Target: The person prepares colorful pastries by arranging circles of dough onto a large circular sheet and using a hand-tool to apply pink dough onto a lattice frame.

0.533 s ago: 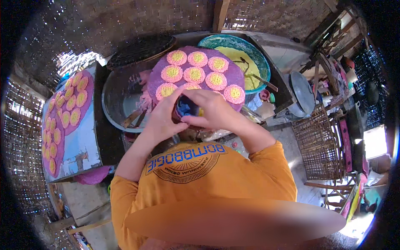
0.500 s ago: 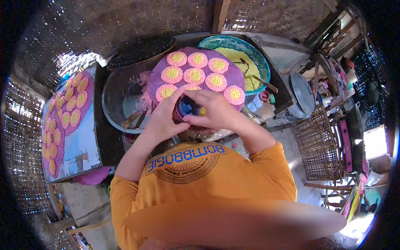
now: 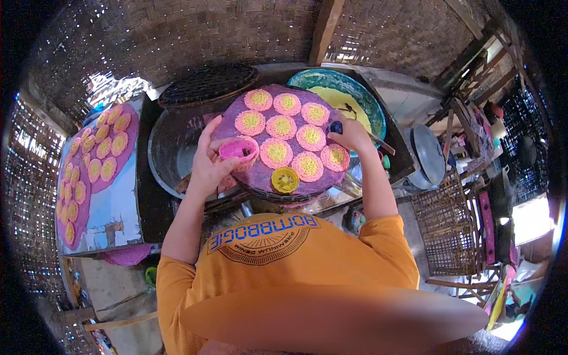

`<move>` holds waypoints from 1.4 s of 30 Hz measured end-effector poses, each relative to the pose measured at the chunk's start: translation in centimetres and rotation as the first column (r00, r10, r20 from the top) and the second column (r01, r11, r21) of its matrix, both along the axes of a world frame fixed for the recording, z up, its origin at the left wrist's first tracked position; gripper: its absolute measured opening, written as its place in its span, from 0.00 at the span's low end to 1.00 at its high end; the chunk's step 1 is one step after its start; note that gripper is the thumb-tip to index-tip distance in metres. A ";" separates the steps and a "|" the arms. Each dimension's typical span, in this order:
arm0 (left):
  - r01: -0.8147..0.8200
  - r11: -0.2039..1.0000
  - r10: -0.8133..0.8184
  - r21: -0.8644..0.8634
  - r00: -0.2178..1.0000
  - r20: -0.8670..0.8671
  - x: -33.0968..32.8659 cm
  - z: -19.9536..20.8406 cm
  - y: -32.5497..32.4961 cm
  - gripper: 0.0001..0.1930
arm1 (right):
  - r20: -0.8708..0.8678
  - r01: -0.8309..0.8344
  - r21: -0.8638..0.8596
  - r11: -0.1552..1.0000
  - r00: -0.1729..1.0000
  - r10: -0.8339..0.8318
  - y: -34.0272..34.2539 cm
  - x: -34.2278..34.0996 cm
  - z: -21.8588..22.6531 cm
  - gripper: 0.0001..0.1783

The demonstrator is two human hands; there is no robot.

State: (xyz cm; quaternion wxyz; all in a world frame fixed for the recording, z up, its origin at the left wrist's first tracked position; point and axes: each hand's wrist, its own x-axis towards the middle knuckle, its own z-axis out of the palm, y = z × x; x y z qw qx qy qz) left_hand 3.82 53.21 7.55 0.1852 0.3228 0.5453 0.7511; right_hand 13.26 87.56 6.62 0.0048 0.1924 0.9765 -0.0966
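Our left fingers (image 3: pixel 210 131) pinch the pink cup (image 3: pixel 238 147) (likely light, stiff; hold its wall) over the tray's (image 3: pixel 257 177) left edge. Our right fingers (image 3: pixel 339 138) pinch a dark-blue object (image 3: pixel 336 126).

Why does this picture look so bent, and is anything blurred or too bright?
Head view: wide fisheye, hence bent edges and dark rim; head view, bottom: a blurred oval over the shirt; head view, right: an opening glares white; head view, centre: pink cup and rounds look fairly clear.
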 end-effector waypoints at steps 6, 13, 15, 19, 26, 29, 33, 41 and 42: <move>-0.291 0.932 0.175 -0.214 0.882 -0.437 0.7 1.0 1.7 0.44 | -0.453 -0.261 0.082 0.962 0.850 0.269 -3.8 -1.4 1.8 0.41; -0.481 0.859 0.123 -0.177 0.529 -0.840 0.3 2.5 4.7 0.47 | -0.369 -0.653 -0.372 0.660 0.756 0.540 -11.9 -4.9 6.0 0.29; -0.507 0.859 0.189 -0.070 0.442 -0.877 -0.6 1.6 4.4 0.46 | -0.367 -0.629 -0.367 0.685 0.775 0.515 -12.1 -6.3 5.2 0.27; -0.595 0.780 0.163 -0.194 0.492 -0.855 -1.5 0.7 3.0 0.49 | -0.386 -0.720 -0.367 0.589 0.694 0.608 -13.6 -8.2 5.0 0.24; -0.660 0.708 0.214 -0.250 0.538 -0.815 -2.3 1.2 1.5 0.48 | -0.432 -0.773 -0.177 0.610 0.618 0.657 -14.7 -10.7 5.4 0.23; -0.657 0.712 0.370 -0.248 0.652 -0.662 -4.0 0.5 0.4 0.49 | -0.479 -0.588 -0.440 0.678 0.793 0.377 -11.6 -13.9 5.7 0.20; -0.648 0.694 0.522 -0.313 0.753 -0.402 -6.3 -0.9 -1.3 0.49 | -0.387 -0.301 -0.246 0.921 0.902 0.191 -4.6 -18.8 1.5 0.24; -0.682 0.649 0.591 -0.338 0.731 -0.340 -7.2 -1.2 -2.0 0.47 | -0.224 -0.202 0.225 0.953 0.941 0.253 -2.2 -22.9 -4.3 0.29; -0.681 0.649 0.593 -0.339 0.732 -0.335 -7.3 -1.4 -1.9 0.47 | -0.222 -0.201 0.220 0.954 0.942 0.250 -2.3 -22.9 -4.5 0.30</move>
